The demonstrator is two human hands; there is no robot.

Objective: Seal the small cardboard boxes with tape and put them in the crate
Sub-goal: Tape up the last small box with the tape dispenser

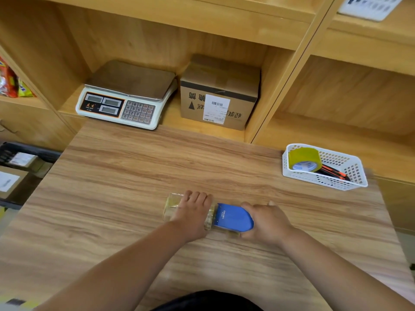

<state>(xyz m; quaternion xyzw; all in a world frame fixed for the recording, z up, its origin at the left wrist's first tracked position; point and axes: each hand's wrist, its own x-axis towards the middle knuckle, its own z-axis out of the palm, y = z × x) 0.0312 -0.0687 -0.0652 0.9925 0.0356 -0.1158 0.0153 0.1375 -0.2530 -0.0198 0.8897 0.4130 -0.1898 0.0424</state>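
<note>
One small box [173,206] lies lengthwise left-to-right on the desk [134,167], left hand [193,212] pressing flat, right hand [267,223] clenched around one blue tape dispenser [233,218].

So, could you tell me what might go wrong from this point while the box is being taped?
The left hand lies flat on the small box right beside the blue tape dispenser; its fingers could meet the cutter edge, though the blade itself is not visible. The right hand drives the dispenser alone, so the tape may run crooked or wrinkle. The box looks light and might slide on the smooth table.
</note>
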